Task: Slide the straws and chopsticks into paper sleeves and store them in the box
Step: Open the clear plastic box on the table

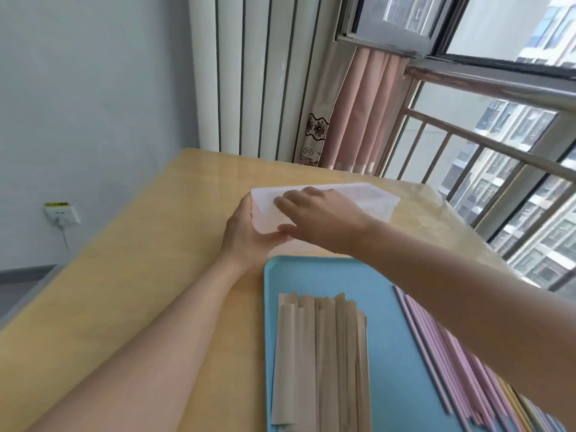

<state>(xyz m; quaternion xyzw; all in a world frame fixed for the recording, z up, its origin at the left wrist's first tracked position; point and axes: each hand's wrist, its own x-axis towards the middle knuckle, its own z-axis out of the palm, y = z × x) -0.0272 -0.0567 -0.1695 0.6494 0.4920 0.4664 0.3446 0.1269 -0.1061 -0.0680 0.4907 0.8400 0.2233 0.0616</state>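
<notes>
Beyond the blue rectangular tray (383, 275), the translucent white plastic box (367, 194) sits on the pale wooden table (156, 244). The left hand (246, 232) cups its near end, fingers curled; the right hand (318, 213) lies spread across its lid. On the tray lie brown paper sleeves (321, 360) and pink straws (442, 347). The box looks light, slippery; gripping its ends seems safest.

Translucent white box (367, 194), blue tray (386, 353), brown paper sleeves (321, 360), pink straws (448, 347), yellow table (149, 244)
</notes>
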